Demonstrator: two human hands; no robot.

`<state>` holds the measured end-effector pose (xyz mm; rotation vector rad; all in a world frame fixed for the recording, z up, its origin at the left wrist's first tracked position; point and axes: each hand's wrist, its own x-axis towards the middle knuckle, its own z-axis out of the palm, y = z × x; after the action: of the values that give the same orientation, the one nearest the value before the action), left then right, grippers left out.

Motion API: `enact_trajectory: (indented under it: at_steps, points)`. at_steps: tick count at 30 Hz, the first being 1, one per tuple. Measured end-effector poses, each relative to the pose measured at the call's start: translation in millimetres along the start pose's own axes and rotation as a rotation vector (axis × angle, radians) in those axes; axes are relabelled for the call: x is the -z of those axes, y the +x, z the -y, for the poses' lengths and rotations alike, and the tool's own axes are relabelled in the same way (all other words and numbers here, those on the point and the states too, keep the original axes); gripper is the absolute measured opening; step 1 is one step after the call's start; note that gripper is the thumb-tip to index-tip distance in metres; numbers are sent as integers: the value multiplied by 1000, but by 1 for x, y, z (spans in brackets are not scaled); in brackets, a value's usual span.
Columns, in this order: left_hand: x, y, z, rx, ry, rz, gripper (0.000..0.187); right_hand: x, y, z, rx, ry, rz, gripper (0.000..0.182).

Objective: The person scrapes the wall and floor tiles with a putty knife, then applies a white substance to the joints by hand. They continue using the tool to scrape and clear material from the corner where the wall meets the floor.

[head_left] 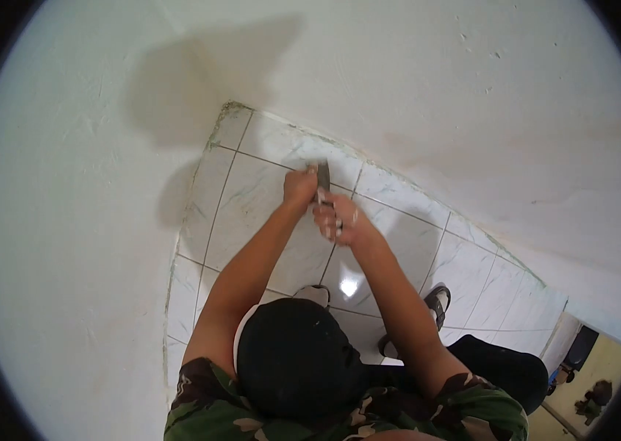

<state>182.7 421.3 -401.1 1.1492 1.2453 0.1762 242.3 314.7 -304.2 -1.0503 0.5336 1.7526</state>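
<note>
My right hand point(340, 219), smeared with white on the fingers, is closed around the handle of what looks like a putty knife. Its flat grey blade point(324, 175) points away from me, over the floor tiles close to the wall. Beside that blade, on its left, is my left hand point(300, 188), fingers curled in. Its fingertips are at the blade's edge; whether they grip the blade or something small is hidden.
White walls point(428, 88) meet in a corner, with rough, greenish edges along the tiled floor point(252, 213). My knee point(299, 353) and sandalled foot point(439, 301) are below. A doorway with objects point(582, 349) lies at lower right.
</note>
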Motion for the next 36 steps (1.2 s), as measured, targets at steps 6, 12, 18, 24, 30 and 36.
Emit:
enact_trajectory:
  at_steps: [6, 12, 18, 24, 30, 36]
  points:
    - [15, -24, 17, 145, 31, -23, 43, -6, -7, -20, -58, -13, -21, 27]
    - [44, 21, -29, 60, 16, -162, 43, -35, 48, 26, -77, -132, 110, 28]
    - [48, -6, 3, 119, 3, -91, 42, -35, 19, -12, -70, -93, 44, 30]
    - [68, 54, -28, 9, 69, -141, 46, -51, 69, 29, -94, -7, 131, 32]
    - [72, 29, -42, 109, 138, -121, 47, -65, 54, 13, -60, 72, 95, 33]
    - [67, 45, -22, 20, 243, -21, 45, -62, 51, 9, -52, 126, 161, 35]
